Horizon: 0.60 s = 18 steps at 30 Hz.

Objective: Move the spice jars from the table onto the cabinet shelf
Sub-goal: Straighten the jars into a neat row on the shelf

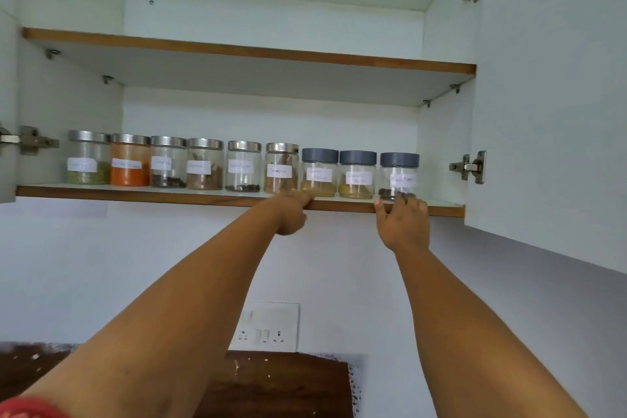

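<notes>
Right hand (405, 226) touches rightmost jar (399, 176) (9 shelved).

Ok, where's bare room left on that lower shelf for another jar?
Bare shelf lies between the rightmost grey-lidded jar and the cabinet's right wall. A narrow strip runs left of the leftmost jar. Between those, nine jars stand almost touching.
</notes>
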Available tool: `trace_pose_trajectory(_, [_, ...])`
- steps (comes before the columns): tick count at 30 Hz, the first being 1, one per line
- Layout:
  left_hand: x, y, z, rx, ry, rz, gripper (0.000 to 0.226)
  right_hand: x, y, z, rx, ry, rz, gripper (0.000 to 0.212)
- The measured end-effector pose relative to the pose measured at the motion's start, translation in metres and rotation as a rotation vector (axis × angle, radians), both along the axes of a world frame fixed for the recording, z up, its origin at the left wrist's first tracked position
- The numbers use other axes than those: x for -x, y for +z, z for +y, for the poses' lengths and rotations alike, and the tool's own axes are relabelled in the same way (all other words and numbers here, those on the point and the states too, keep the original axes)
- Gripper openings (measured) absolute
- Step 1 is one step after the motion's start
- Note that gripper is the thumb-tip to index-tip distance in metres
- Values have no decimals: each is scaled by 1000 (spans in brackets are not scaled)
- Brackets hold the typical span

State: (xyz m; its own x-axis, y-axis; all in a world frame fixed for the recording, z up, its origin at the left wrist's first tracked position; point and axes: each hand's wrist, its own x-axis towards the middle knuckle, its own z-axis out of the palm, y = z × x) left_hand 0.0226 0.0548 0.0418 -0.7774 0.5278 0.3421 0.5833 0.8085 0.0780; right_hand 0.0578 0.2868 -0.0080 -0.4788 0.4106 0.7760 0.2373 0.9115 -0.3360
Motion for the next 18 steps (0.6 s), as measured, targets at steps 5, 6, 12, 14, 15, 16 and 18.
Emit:
trace_pose_trajectory(5, [-21,-6,-42,-112,-51,34,50,1,-6,-56,-45,224,327,28])
trace_pose_trajectory(6, [-22,-8,-52,-129,-46,60,48,4,-5,-71,-64,253,339,23])
trace_pose_trajectory(12, [-16,-6,-137,-213,43,113,46,26,18,-191,-180,505,333,16])
trace_pose_trajectory(14, [-13,1,-170,-236,76,143,44,36,28,-230,-231,567,312,16])
trace_pose_trajectory(15, [-10,5,-190,-235,94,162,44,42,33,-252,-249,591,298,19])
trace_pose_trajectory(16, [-6,9,-212,-224,110,178,43,49,38,-274,-252,615,275,22])
trace_pose_trajectory(18, [0,22,-252,-193,140,205,42,58,48,-307,-240,665,217,27])
